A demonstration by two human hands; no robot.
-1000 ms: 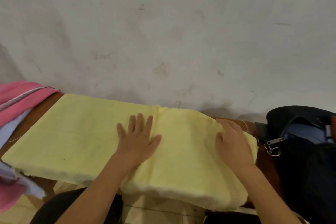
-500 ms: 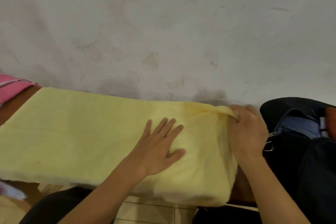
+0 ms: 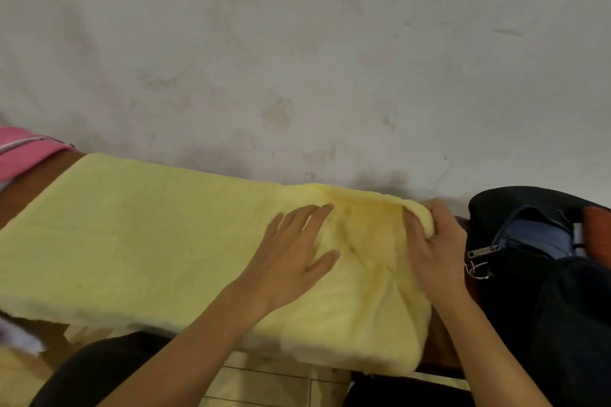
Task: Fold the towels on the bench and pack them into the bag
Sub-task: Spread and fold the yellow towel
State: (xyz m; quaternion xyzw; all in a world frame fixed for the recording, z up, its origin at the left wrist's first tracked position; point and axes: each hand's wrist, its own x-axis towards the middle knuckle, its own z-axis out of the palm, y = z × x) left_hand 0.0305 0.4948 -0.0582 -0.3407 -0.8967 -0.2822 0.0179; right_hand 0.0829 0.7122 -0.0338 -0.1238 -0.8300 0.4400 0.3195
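A pale yellow towel (image 3: 139, 241) lies spread along the brown wooden bench (image 3: 36, 182), its front edge hanging over. My left hand (image 3: 294, 254) lies flat on it with straight fingers, pressing right of the middle. My right hand (image 3: 433, 248) grips the towel's far right corner, which is bunched and lifted over my fingers. A black bag (image 3: 535, 277) stands at the bench's right end, unzipped, with blue lining and a metal zip pull showing.
A pink cloth (image 3: 23, 152) lies at the bench's left end, with a bit of white cloth (image 3: 16, 334) below it. A stained grey wall (image 3: 297, 59) rises right behind the bench. Pale floor tiles (image 3: 264, 383) show below.
My right hand went from lying flat on the towel's right end to gripping its far corner and lifting it. My left hand slid right along the towel.
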